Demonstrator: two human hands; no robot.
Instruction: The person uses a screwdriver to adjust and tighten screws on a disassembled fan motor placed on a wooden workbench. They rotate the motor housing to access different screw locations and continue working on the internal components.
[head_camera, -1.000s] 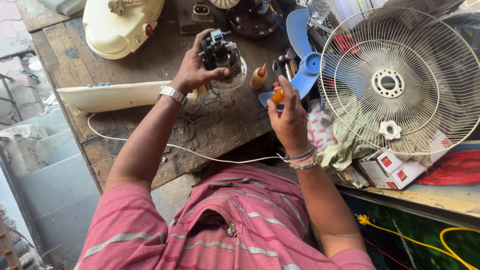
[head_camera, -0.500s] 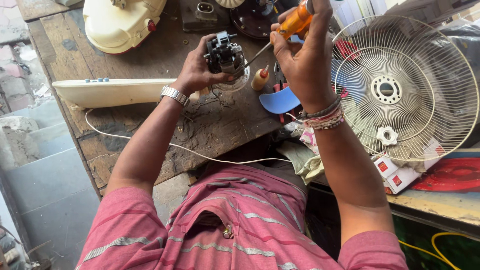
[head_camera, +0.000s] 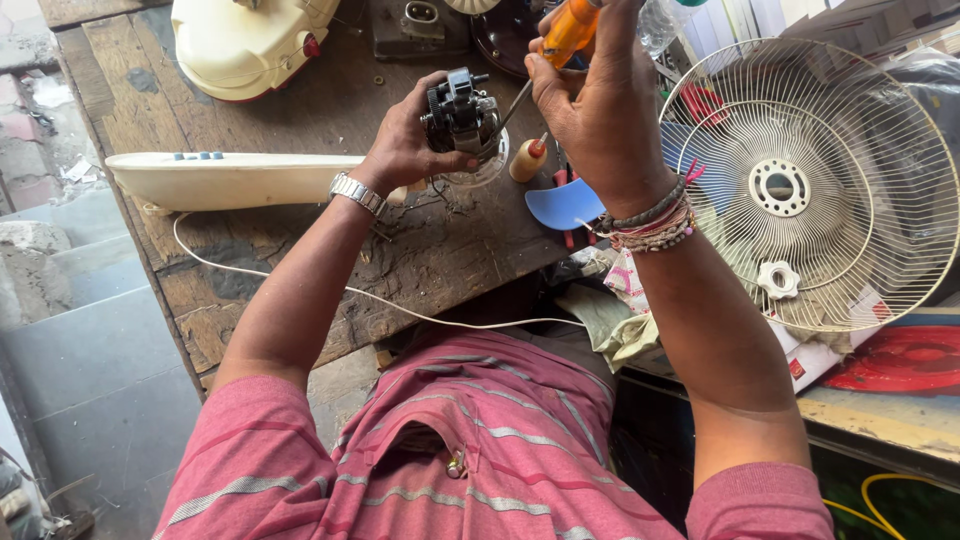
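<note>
A small fan motor (head_camera: 462, 115) was held above a worn wooden workbench (head_camera: 450, 250) while a screwdriver (head_camera: 560, 45) was brought to it.

The motor was gripped in the left hand (head_camera: 405, 140), fingers wrapped around it; the orange-handled screwdriver was clasped in the right hand (head_camera: 600, 110), its shaft angled in from two o'clock. A wire fan guard (head_camera: 860, 130) was seen at three o'clock, a blue blade (head_camera: 565, 205) at five o'clock, a cream fan base (head_camera: 230, 180) at nine o'clock, and a cream housing (head_camera: 240, 45) at eleven o'clock.
</note>
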